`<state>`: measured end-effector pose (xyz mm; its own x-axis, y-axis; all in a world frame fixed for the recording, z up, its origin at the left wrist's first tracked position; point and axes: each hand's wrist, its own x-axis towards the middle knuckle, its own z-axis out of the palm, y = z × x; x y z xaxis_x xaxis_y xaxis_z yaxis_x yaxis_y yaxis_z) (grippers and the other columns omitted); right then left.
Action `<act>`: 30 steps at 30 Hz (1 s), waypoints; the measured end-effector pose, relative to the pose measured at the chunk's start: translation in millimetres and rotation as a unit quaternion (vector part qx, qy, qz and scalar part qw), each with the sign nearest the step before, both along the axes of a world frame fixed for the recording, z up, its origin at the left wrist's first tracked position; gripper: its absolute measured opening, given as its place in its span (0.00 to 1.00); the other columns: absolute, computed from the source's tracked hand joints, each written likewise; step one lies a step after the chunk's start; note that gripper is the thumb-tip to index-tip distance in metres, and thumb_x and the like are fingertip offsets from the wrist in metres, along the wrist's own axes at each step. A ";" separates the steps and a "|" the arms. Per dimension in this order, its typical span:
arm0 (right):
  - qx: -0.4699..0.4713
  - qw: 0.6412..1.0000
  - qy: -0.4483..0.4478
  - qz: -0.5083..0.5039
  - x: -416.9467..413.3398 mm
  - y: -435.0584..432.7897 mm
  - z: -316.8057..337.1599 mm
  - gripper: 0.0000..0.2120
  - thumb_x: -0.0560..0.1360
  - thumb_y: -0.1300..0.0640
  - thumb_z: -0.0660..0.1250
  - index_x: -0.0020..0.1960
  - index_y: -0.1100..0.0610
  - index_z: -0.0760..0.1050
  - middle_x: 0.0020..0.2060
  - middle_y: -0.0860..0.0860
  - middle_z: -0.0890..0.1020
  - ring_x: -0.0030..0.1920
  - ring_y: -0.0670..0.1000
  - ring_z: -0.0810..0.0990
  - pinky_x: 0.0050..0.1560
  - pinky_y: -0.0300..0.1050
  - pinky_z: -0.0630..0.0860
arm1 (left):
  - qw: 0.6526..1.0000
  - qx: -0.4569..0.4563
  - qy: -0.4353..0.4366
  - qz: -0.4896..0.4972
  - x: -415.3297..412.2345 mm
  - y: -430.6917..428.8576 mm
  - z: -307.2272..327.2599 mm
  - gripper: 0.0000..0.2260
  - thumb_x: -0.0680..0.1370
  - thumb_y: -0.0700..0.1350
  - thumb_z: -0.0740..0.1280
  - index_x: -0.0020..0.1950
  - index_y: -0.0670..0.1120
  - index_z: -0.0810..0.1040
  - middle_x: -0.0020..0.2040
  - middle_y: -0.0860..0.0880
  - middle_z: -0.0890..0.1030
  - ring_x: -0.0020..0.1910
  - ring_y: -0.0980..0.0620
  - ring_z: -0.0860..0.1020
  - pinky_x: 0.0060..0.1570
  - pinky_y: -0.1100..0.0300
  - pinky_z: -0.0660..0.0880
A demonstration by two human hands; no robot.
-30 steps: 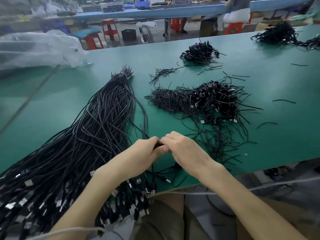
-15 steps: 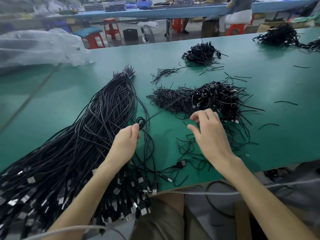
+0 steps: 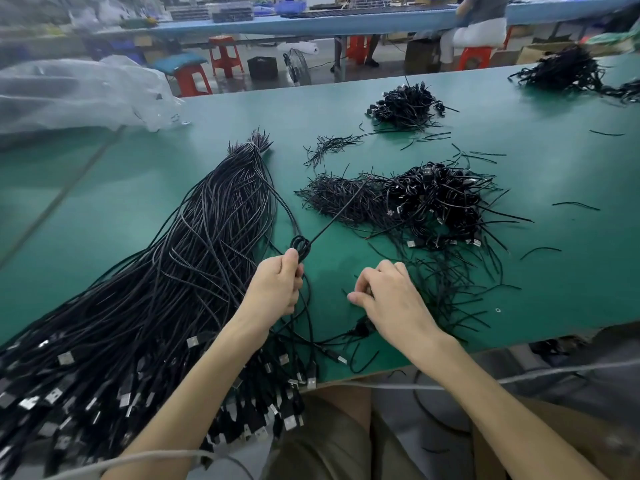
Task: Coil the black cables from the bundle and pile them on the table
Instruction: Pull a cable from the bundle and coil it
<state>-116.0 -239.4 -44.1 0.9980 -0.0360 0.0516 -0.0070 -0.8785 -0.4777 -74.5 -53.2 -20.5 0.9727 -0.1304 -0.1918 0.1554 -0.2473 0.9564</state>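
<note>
Bundle: long, thin, shiny black cables with silver plugs, spread like a fan on the left of the flat green desk.
Coil: one cable wound into a small round loop, middle of the frame.
Left hand: fingers curled tight round the coil.
Right hand: fingers bent down among thin loose wires; I cannot tell if it pinches one.
Pile: messy black heap, right of middle.
Hidden: the bundle is cut off at the lower left.
</note>
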 end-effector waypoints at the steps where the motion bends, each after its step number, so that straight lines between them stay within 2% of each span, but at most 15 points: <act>1: 0.011 1.000 -0.006 0.000 0.5 -1.1 0.5 0.08 0.80 0.50 0.70 0.46 0.53 0.77 0.45 0.48 0.72 0.55 0.51 0.68 0.58 0.46 0.70 | 1.000 -0.005 0.004 -0.001 -0.5 0.2 -0.5 0.17 0.88 0.49 0.52 0.42 0.45 0.68 0.26 0.56 0.61 0.23 0.55 0.57 0.22 0.64 0.55; 6: 0.113 0.993 -0.018 -0.018 1.6 -7.2 5.0 0.08 0.76 0.57 0.75 0.41 0.54 0.77 0.42 0.47 0.74 0.45 0.46 0.73 0.49 0.43 0.71 | 1.000 -0.019 0.015 0.000 -1.4 2.8 -5.3 0.18 0.88 0.50 0.53 0.42 0.45 0.69 0.27 0.56 0.62 0.24 0.55 0.58 0.23 0.63 0.56; 10: 0.126 0.992 0.006 -0.012 2.0 -13.4 5.0 0.04 0.77 0.60 0.74 0.46 0.53 0.80 0.42 0.45 0.79 0.41 0.41 0.77 0.45 0.38 0.72 | 1.000 -0.024 0.019 -0.001 -1.0 4.0 -8.6 0.17 0.88 0.51 0.53 0.43 0.45 0.70 0.28 0.55 0.62 0.25 0.54 0.57 0.24 0.61 0.56; 13: 0.178 0.984 0.006 -0.017 1.1 -18.4 9.4 0.06 0.77 0.62 0.73 0.49 0.52 0.82 0.41 0.44 0.81 0.40 0.41 0.79 0.42 0.31 0.72 | 0.999 -0.026 0.018 -0.001 0.1 4.4 -9.4 0.17 0.88 0.51 0.53 0.44 0.45 0.70 0.28 0.55 0.62 0.25 0.54 0.58 0.24 0.60 0.56; 17: 0.296 0.955 0.009 0.010 2.3 -22.6 23.4 0.09 0.76 0.65 0.74 0.51 0.52 0.83 0.43 0.49 0.85 0.40 0.47 0.85 0.47 0.41 0.80 | 0.999 -0.039 0.027 0.004 1.0 2.6 -9.3 0.17 0.88 0.52 0.53 0.44 0.45 0.69 0.28 0.55 0.62 0.25 0.54 0.58 0.25 0.59 0.56; 19: 0.412 0.911 -0.016 0.018 1.7 -20.2 29.9 0.10 0.75 0.68 0.73 0.53 0.55 0.83 0.44 0.53 0.86 0.43 0.52 0.87 0.47 0.41 0.81 | 0.999 -0.045 0.030 0.001 0.5 -0.5 -9.1 0.17 0.88 0.52 0.52 0.44 0.46 0.69 0.29 0.54 0.61 0.25 0.54 0.58 0.25 0.59 0.56; 20: 0.485 0.874 -0.023 0.020 1.2 -18.2 32.7 0.11 0.75 0.69 0.73 0.54 0.58 0.83 0.45 0.54 0.86 0.45 0.53 0.87 0.47 0.41 0.81 | 0.998 -0.047 0.031 -0.002 -0.1 -2.4 -8.9 0.17 0.88 0.52 0.52 0.44 0.46 0.68 0.29 0.54 0.61 0.25 0.54 0.58 0.25 0.60 0.56; 23: 0.683 0.730 -0.001 0.034 1.6 -7.9 37.6 0.14 0.71 0.66 0.75 0.57 0.61 0.82 0.46 0.55 0.85 0.48 0.52 0.86 0.48 0.40 0.81 | 0.998 -0.047 0.030 -0.025 -2.8 -8.1 -7.9 0.18 0.88 0.53 0.52 0.43 0.47 0.68 0.29 0.55 0.60 0.25 0.55 0.57 0.24 0.62 0.57; 26: 0.784 0.619 0.032 0.033 3.5 4.0 38.1 0.15 0.70 0.66 0.74 0.57 0.61 0.81 0.45 0.54 0.85 0.46 0.50 0.85 0.46 0.39 0.81 | 0.997 -0.044 0.024 -0.055 -6.5 -13.4 -7.8 0.18 0.88 0.55 0.52 0.43 0.47 0.67 0.29 0.56 0.61 0.25 0.55 0.57 0.24 0.62 0.57; 28: 0.817 0.574 0.040 0.025 4.2 12.0 37.8 0.14 0.70 0.67 0.73 0.56 0.61 0.81 0.45 0.54 0.85 0.45 0.50 0.85 0.45 0.39 0.81 | 0.997 -0.043 0.022 -0.064 -8.6 -16.7 -8.6 0.18 0.88 0.55 0.52 0.43 0.47 0.67 0.29 0.56 0.61 0.25 0.55 0.58 0.24 0.62 0.57; 30: 0.821 0.569 0.039 0.011 4.0 18.8 38.1 0.14 0.69 0.66 0.73 0.54 0.61 0.80 0.44 0.54 0.85 0.44 0.50 0.85 0.42 0.38 0.80 | 0.997 -0.047 0.020 -0.059 -9.9 -19.4 -9.9 0.18 0.88 0.55 0.52 0.43 0.47 0.68 0.28 0.56 0.61 0.25 0.55 0.57 0.23 0.63 0.57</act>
<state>-111.9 -220.7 -6.0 0.9960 0.0415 -0.0785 -0.0828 0.7526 -0.6532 -84.4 -72.6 -30.4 0.9412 -0.2635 -0.2116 0.1689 -0.1755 0.9699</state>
